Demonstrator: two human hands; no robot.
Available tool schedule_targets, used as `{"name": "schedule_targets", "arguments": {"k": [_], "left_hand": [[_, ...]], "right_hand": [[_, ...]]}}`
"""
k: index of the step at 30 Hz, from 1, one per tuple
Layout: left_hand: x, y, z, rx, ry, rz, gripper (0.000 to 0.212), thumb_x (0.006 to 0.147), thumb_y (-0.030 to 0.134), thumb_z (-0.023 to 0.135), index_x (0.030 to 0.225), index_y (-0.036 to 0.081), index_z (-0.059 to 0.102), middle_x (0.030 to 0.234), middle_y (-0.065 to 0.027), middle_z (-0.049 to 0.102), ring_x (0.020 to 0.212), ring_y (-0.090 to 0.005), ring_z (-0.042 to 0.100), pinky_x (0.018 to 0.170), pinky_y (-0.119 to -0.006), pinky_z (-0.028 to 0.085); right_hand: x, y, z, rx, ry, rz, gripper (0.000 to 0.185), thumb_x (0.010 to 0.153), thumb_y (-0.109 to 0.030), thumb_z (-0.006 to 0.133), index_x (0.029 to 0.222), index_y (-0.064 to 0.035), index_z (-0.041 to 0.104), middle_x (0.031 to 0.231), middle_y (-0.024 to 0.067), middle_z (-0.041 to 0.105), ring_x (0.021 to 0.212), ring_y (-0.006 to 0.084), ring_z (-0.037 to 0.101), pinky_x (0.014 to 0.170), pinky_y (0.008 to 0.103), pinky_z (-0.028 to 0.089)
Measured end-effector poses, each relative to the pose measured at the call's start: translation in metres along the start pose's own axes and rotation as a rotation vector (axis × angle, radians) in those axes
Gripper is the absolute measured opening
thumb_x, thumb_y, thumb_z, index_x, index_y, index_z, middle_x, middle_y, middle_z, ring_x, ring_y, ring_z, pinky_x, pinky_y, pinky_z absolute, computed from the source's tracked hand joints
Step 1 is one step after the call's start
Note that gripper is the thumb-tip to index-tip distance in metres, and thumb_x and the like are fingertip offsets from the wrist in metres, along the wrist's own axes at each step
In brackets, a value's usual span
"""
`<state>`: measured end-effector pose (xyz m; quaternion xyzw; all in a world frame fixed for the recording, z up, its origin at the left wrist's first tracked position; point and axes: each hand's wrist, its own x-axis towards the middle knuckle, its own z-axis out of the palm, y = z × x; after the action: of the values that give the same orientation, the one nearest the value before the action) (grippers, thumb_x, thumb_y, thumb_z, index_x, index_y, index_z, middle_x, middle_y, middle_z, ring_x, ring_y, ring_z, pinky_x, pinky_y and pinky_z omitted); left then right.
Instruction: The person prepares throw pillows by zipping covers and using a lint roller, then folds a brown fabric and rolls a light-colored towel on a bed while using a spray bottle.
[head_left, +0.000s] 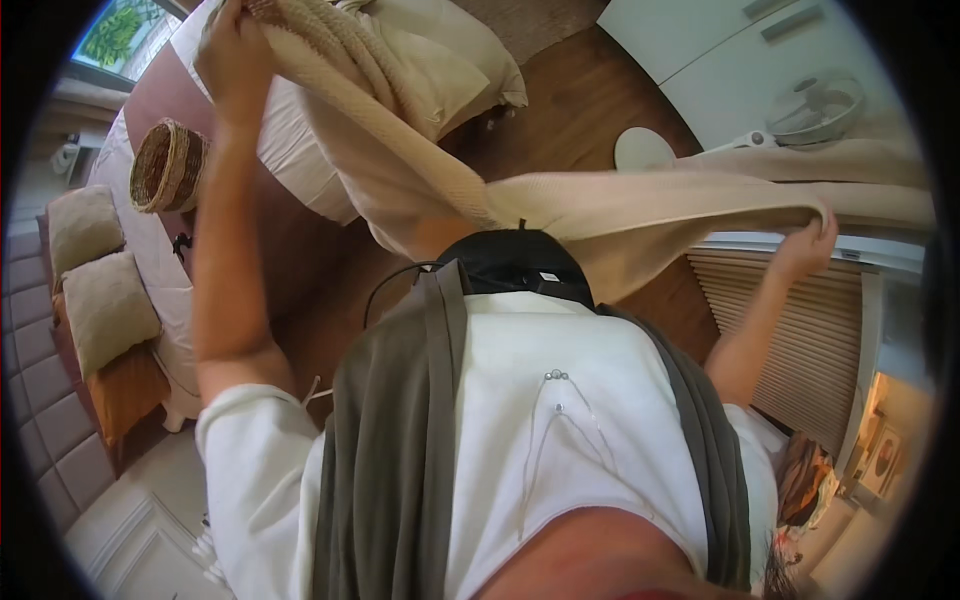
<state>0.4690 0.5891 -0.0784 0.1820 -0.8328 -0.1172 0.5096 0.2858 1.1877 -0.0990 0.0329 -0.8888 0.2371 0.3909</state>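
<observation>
A beige textured blanket (420, 165) is stretched between my two hands in front of my body, and its middle sags toward the wooden floor. My left hand (238, 64), raised at the upper left over the bed, grips one end of it. At the right, my right hand (806, 249) pinches the opposite edge with the fingers closed around the fabric. Near the left hand the cloth lies in thick folds, partly over pale bedding (450, 60). Where the blanket's lower part passes behind my dark garment, it is hidden.
A woven basket (169, 166) stands on the bed beside my left forearm. Cushions (111, 311) lean by the padded headboard (45, 390). A fan (816, 111) stands near white drawers (712, 45) at the upper right. A slatted door (787, 330) is below my right hand.
</observation>
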Motion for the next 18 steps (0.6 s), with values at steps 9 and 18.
{"name": "schedule_targets", "arguments": {"k": [9,18], "left_hand": [[-0.154,-0.074,-0.009,0.41,-0.902,-0.295,0.027,0.089,0.011,0.044,0.103,0.003,0.066,0.092,-0.0262,0.063,0.087,-0.0398,0.062,0.072,-0.047,0.049],[-0.211,-0.086,-0.029,0.43,-0.945,-0.193,0.03,0.088,0.01,0.047,0.113,0.011,0.064,0.1,-0.018,0.065,0.09,-0.0311,0.064,0.075,-0.042,0.05]], "right_hand": [[-0.138,0.028,0.103,0.086,-0.567,0.023,0.027,0.086,-0.006,0.041,0.1,-0.005,0.065,0.095,0.0216,0.065,0.093,0.0385,0.06,0.081,0.042,0.046],[-0.161,0.021,0.108,-0.005,-1.13,0.06,0.028,0.087,-0.014,0.045,0.103,-0.0035,0.065,0.107,0.0216,0.063,0.103,0.0354,0.056,0.092,0.0367,0.041]]}}
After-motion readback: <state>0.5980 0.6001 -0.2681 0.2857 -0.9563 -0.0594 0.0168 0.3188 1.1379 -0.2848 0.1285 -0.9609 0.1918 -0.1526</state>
